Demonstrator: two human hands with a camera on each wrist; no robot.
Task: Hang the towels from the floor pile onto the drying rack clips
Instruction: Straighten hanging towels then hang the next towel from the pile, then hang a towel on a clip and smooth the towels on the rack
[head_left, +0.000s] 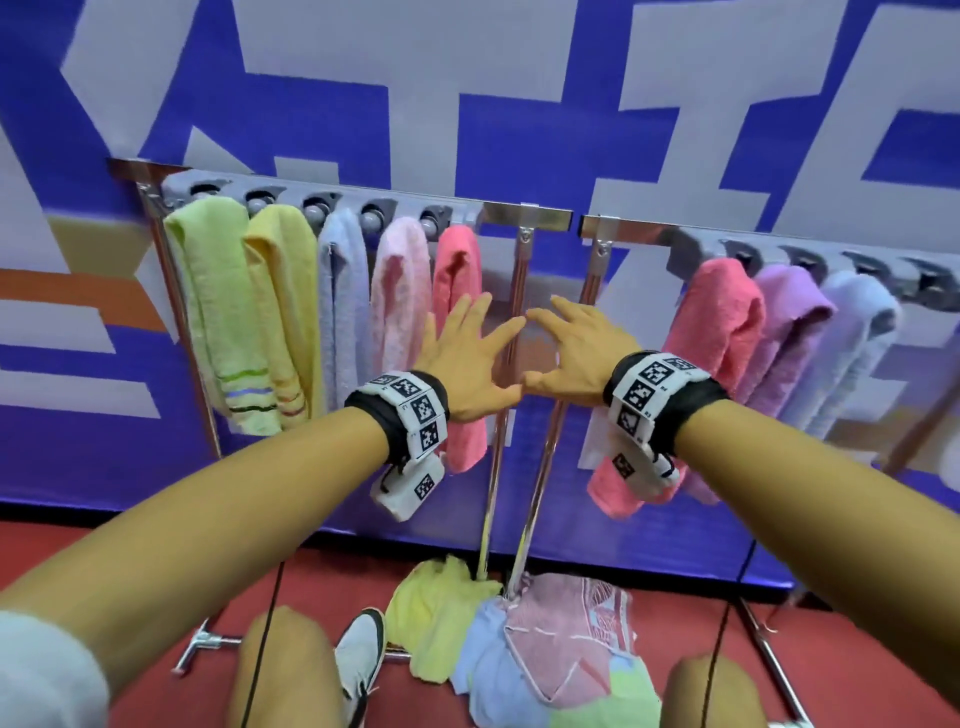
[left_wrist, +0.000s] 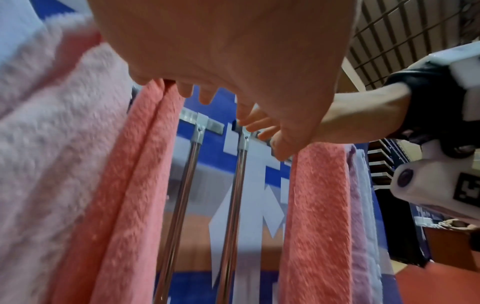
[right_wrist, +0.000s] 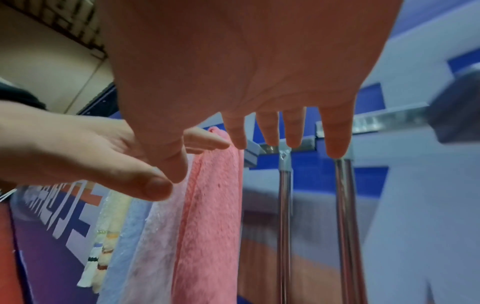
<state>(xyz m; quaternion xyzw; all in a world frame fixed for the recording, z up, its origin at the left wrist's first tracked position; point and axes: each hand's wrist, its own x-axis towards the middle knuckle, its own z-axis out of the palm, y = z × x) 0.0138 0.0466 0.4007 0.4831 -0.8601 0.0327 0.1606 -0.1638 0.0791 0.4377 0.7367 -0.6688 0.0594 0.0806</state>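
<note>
Two metal drying racks stand side by side against the wall, the left rack (head_left: 524, 215) and the right rack (head_left: 628, 231). Several towels hang from grey clips (head_left: 431, 215): green (head_left: 218, 312), yellow (head_left: 285, 291), blue, pale pink (head_left: 400, 291) and coral (head_left: 457, 275) on the left; coral (head_left: 711, 322), purple and lilac on the right. A towel pile (head_left: 519, 639) lies on the floor at the racks' feet. My left hand (head_left: 467, 358) and right hand (head_left: 576, 353) are held up, flat and spread, thumbs and forefingers touching, empty, in front of the gap between the racks.
The rack uprights (left_wrist: 233, 205) run down between the two coral towels. Rack feet (head_left: 208, 644) and a cable lie on the red floor (head_left: 701, 613). My knees and a white shoe (head_left: 363, 660) are near the pile. A blue and white printed wall (head_left: 467, 104) stands behind.
</note>
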